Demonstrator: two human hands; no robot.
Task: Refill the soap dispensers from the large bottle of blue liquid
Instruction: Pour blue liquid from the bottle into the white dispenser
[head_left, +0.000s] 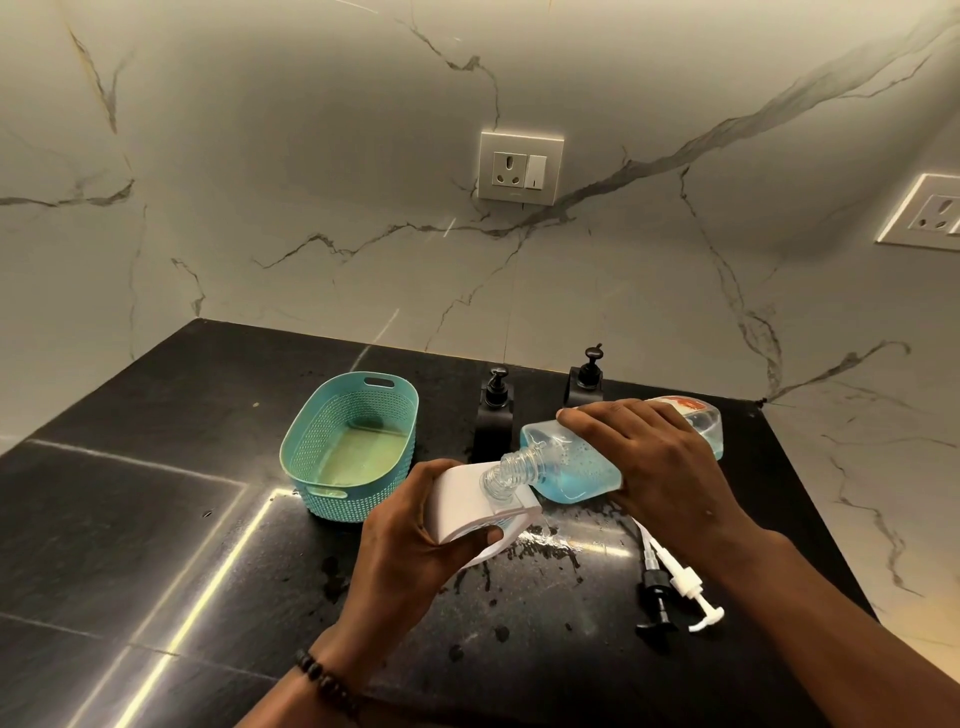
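Observation:
My right hand (654, 462) grips the large clear bottle of blue liquid (571, 473), tipped on its side with its threaded neck pointing down-left. The neck meets the open top of a white soap dispenser (467, 501), which my left hand (410, 540) holds tilted above the counter. Two black soap dispensers (496, 410) (587, 382) with pumps on stand behind, near the wall. A black pump head (655, 603) and a white pump head (691, 587) lie loose on the counter at the right.
A teal perforated basket (311, 441) stands to the left on the black stone counter (156, 519). Wet splashes spread on the counter under my hands. Marble wall behind carries two power sockets (519, 166) (930, 210). The counter's right edge runs close to the pump heads.

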